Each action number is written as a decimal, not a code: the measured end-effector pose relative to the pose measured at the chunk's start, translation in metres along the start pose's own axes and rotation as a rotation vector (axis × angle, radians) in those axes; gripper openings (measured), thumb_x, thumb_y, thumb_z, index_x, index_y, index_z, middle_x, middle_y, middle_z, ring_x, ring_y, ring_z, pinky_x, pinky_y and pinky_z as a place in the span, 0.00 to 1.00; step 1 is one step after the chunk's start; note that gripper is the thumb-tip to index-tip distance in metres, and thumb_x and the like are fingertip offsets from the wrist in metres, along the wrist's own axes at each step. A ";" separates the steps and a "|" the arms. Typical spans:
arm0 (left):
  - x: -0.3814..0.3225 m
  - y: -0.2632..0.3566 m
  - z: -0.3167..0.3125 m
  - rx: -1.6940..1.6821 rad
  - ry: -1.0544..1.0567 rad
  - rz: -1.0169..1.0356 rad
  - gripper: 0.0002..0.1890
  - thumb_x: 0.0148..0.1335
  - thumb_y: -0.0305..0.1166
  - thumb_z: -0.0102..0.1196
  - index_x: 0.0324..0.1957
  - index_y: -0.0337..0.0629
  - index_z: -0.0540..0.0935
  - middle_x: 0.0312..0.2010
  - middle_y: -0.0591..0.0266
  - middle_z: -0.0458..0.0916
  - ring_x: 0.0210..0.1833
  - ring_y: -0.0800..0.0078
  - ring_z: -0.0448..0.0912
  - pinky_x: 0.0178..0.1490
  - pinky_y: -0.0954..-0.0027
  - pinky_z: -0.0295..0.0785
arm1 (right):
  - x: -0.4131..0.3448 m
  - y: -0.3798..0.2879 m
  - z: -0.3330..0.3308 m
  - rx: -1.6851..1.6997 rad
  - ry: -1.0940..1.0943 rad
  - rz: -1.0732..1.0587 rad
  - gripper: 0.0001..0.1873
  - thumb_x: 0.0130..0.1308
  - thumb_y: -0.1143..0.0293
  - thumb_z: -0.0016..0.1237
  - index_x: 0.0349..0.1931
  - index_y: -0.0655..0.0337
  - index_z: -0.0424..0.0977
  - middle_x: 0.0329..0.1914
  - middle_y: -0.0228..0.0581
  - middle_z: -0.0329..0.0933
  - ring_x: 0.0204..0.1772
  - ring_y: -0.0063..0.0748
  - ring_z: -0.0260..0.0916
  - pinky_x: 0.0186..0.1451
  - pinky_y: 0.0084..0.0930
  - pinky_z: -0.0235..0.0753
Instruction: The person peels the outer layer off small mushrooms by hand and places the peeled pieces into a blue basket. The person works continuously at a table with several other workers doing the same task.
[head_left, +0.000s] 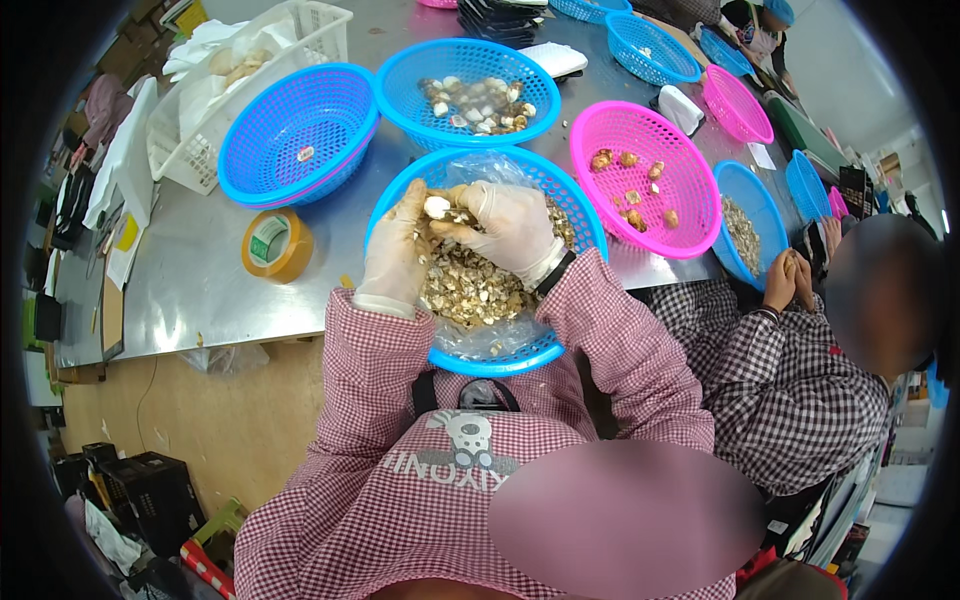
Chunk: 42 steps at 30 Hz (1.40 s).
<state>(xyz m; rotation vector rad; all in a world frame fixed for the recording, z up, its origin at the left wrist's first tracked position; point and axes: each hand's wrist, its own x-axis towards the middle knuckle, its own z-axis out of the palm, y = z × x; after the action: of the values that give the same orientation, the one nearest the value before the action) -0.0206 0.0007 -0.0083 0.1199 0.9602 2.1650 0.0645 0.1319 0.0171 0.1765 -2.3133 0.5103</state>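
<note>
Both my hands wear thin whitish gloves and meet above a blue plastic basket (495, 365). Between the fingers of my left hand (396, 244) is a small white and brown mushroom-like piece (437, 207). My right hand (511, 225) pinches the piece's darker side with thumb and forefinger. Whether a small tool is also in the right hand is hidden. Under the hands, a clear plastic bag (487, 339) lines the basket. Many brown and cream peelings (480, 292) lie in it.
Behind stand a blue basket (394, 64) of whitish pieces and stacked baskets (259, 142). Tape (300, 251) lies left, near a white crate (169, 154). A pink basket (682, 165) holds several brown pieces. At right sits a co-worker (795, 382) in checked clothing beside another blue basket (724, 180).
</note>
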 end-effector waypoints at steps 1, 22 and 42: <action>0.003 -0.002 -0.004 0.018 0.041 -0.023 0.14 0.68 0.40 0.50 0.40 0.36 0.76 0.38 0.56 0.80 0.40 0.71 0.78 0.43 0.69 0.76 | -0.003 0.002 0.003 0.003 0.000 -0.001 0.15 0.52 0.54 0.59 0.33 0.55 0.77 0.25 0.34 0.75 0.28 0.36 0.75 0.29 0.32 0.72; 0.008 -0.011 -0.008 0.042 0.167 -0.112 0.15 0.63 0.42 0.57 0.35 0.38 0.78 0.28 0.59 0.80 0.27 0.72 0.77 0.31 0.72 0.72 | -0.007 0.009 0.009 -0.190 -0.016 -0.116 0.16 0.56 0.52 0.54 0.20 0.53 0.73 0.16 0.32 0.69 0.21 0.33 0.70 0.22 0.32 0.68; 0.100 0.067 0.057 0.909 -0.043 0.497 0.37 0.63 0.41 0.56 0.65 0.27 0.58 0.65 0.43 0.61 0.68 0.60 0.62 0.68 0.66 0.55 | -0.008 0.042 -0.068 -0.432 -0.052 0.426 0.09 0.56 0.65 0.50 0.38 0.52 0.75 0.30 0.39 0.78 0.32 0.43 0.77 0.31 0.40 0.75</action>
<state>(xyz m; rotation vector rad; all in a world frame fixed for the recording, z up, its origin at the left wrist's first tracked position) -0.1119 0.0728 0.0573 0.9109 1.9794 1.9379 0.1025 0.1979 0.0421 -0.5242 -2.4559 0.1975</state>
